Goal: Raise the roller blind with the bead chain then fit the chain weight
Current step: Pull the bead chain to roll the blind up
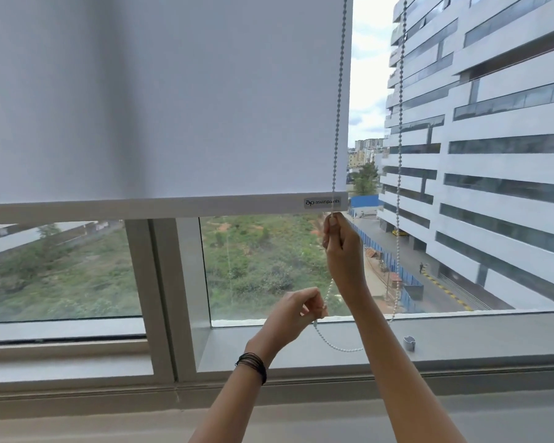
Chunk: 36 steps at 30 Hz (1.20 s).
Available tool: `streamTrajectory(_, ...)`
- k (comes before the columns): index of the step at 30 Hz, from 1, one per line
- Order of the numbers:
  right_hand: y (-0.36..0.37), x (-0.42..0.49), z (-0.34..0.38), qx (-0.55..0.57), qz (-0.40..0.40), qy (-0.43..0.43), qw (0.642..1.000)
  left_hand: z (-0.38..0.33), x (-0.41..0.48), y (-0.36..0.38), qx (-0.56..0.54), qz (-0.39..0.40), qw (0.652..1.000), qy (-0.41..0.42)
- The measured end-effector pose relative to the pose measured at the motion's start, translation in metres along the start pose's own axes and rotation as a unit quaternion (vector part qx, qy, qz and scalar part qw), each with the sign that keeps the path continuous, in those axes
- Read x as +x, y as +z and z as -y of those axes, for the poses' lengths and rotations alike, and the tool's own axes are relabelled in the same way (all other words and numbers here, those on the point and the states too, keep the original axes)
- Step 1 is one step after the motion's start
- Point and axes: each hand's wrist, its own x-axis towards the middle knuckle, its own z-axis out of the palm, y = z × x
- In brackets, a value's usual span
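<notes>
1. While the roller blind point(160, 100) hangs with its bottom bar point(160, 208) about halfway down the window, the right hand point(341, 247) has its grip closed on the near strand of the bead chain point(339, 100), just under the bar's right end.
2. Lower on that strand, the left hand point(296, 310) pinches the chain between fingertips and thumb, just above the sill point(477, 334); below it the slack loop droops onto the sill.
3. The far strand point(400, 123) runs free, untouched, up past the right edge of the blind.
4. The chain looks light, limp and smooth-beaded; a pinch between beads should hold better than a flat squeeze, and a steady downward pull likely keeps it from skipping.
5. The blind fabric seems light, so resistance is probably modest.
6. A small grey piece, probably the chain weight point(409, 343), stands on the sill towards its right end, apart from both hands; it looks rigid and easily picked up by its sides.
</notes>
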Motion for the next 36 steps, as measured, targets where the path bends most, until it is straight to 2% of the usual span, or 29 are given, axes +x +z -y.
streamTrajectory(4, -0.011, 0.001, -0.004, -0.014, 0.007, -0.018, 1.0, -0.006, -0.001, 0.006, -0.031, -0.005, 0.999, -0.012)
streamTrajectory(6, -0.018, 0.0, -0.003, -0.019, 0.008, -0.023, 1.0, -0.021, 0.004, 0.003, -0.073, -0.084, 0.994, -0.003)
streamTrajectory(9, -0.025, -0.001, 0.003, -0.034, 0.014, -0.032, 0.999, -0.058, 0.022, -0.013, -0.148, -0.212, 0.966, 0.029)
streamTrajectory(13, -0.035, -0.002, 0.012, -0.025, 0.035, -0.026, 0.999, -0.104, 0.051, -0.043, -0.178, -0.277, 0.942, 0.068)
streamTrajectory(19, -0.046, -0.003, 0.014, -0.041, 0.055, -0.062, 0.996, -0.16, 0.095, -0.086, -0.211, -0.218, 0.948, 0.098)
streamTrajectory(24, -0.051, 0.009, 0.02, -0.027, 0.082, -0.038, 0.996, -0.196, 0.12, -0.102, -0.159, -0.243, 0.944, 0.153)
streamTrajectory(26, -0.055, 0.02, 0.026, -0.029, 0.06, -0.035, 0.997, -0.205, 0.125, -0.106, -0.125, -0.26, 0.943, 0.166)
streamTrajectory(29, -0.063, 0.048, 0.043, 0.014, 0.006, -0.018, 1.0, -0.216, 0.127, -0.11, -0.07, -0.256, 0.947, 0.179)
streamTrajectory(32, -0.073, 0.083, 0.071, 0.031, -0.041, -0.042, 0.998, -0.218, 0.129, -0.112, -0.032, -0.248, 0.953, 0.171)
streamTrajectory(34, -0.08, 0.104, 0.098, 0.067, -0.049, -0.035, 0.996, -0.215, 0.129, -0.111, -0.018, -0.239, 0.957, 0.165)
streamTrajectory(36, -0.086, 0.124, 0.127, 0.167, -0.022, 0.005, 0.986, -0.211, 0.127, -0.109, -0.015, -0.235, 0.959, 0.158)
